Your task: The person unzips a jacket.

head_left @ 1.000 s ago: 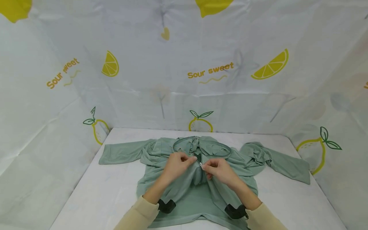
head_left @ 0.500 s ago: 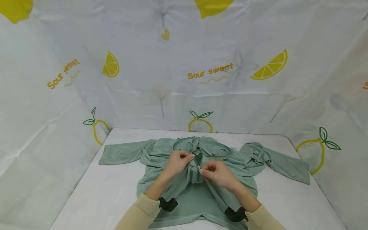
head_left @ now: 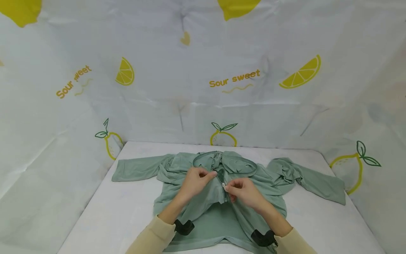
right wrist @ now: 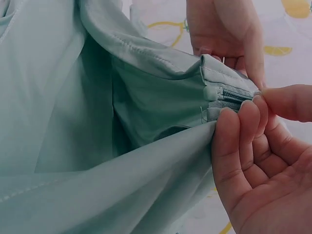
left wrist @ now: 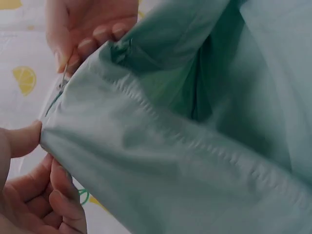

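Observation:
A sage-green zip-up jacket (head_left: 219,224) lies spread on the table, its sleeves out to both sides and its near hem toward me. Over its middle, my left hand (head_left: 195,180) pinches the cloth at the front edge beside the zipper (right wrist: 234,96), thumb against fingers. My right hand (head_left: 244,190) pinches the small silvery zipper pull (head_left: 223,186), just nearer to me and to the right of the left fingertips. In the right wrist view, the zipper's lower end shows closed between two fabric edges, with the right fingers curled around it. The slider itself is mostly hidden there.
The white table (head_left: 104,211) carries the jacket, with bare surface on both sides. The left sleeve (head_left: 136,168) lies straight, while the right sleeve (head_left: 320,183) is bunched near the shoulder. A lemon-printed white sheet (head_left: 190,88) stands around the back and sides.
The right hand and zipper pull have come slightly down along the front, toward me. The left hand has shifted only a little and keeps its pinch. The view has turned slightly left.

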Available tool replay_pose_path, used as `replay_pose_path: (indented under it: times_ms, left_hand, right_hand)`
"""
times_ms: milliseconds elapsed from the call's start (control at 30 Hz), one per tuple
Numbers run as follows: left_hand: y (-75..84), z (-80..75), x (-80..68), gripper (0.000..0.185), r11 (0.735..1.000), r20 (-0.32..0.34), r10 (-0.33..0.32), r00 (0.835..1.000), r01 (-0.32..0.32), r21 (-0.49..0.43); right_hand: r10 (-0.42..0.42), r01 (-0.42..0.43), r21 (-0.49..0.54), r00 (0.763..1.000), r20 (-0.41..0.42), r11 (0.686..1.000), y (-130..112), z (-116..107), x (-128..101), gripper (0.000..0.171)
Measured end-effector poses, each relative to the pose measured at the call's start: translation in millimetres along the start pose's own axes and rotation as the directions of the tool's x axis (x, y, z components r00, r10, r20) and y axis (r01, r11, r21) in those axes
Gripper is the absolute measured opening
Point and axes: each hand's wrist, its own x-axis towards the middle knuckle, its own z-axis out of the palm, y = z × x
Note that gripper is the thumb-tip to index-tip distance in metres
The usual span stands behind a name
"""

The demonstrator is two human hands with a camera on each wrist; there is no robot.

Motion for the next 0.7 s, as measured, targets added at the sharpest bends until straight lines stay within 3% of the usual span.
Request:
replay_pose_path:
  times_ms: [167,300,533,700]
  left_hand:
    - [-1.0,2.8,-4.3,0.047,1.0,0.15,0.028,0.988,-0.026,-0.017]
    - [-0.8,5.2,-6.4,0.049,0.996,0.171,0.046,0.984,-0.032,-0.081]
    - [0.3,0.1,-2.1,0.043,0.985,0.054,0.018,0.998,-0.009,-0.175]
    - [-1.3,-18.6,4.3,0.038,0.987,-0.107,-0.039,0.994,0.021,-0.158]
  right_hand:
    - [0.012,-0.011,0.04,0.999,-0.033,0.999,-6.0,4.9,2.7,0.025]
    - [0.022,-0.019,0.066,0.998,-0.052,0.998,-10.1,10.5,4.2,0.024]
    - [0.021,-0.022,-0.019,0.999,-0.045,1.0,-11.5,16.8,3.4,0.024]
    - [0.056,-0.054,-0.061,0.998,0.034,0.997,-6.8,14.1,-3.6,0.027]
